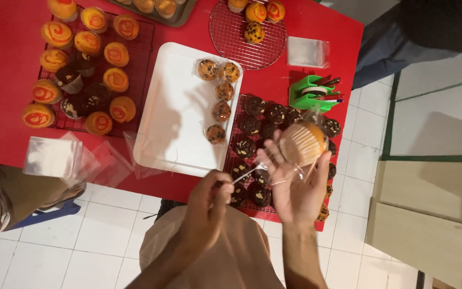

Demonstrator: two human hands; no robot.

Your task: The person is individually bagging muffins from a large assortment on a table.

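View: seen from above, a person stands at the near edge of a red table (306, 32) crowded with muffins.
Right hand (295, 184): palm up, fingers curled around a pale muffin (303, 143) that sits inside a clear plastic bag (312, 116); it is held above the table's near right corner.
Left hand (209, 200): fingers pinched narrowly on a thin strip of clear tape (247, 172) that stretches toward the bagged muffin.
Step in hand: it appears to be sealing; the muffin is already in its bag and the tape is drawn out but not yet pressed down.
Next move calls for: a steady right grip and the strip laid flat across the bag's folded end without wrinkling.
Beneath the hands: a wire rack of dark chocolate muffins (258, 126).
Centre: a white tray (167, 107) carrying five wrapped chip muffins (220, 109).
Right of rack: a green tape dispenser (311, 92).
Far left: orange-swirled muffins (81, 59) on another rack.
Near left: loose clear bags (54, 158).
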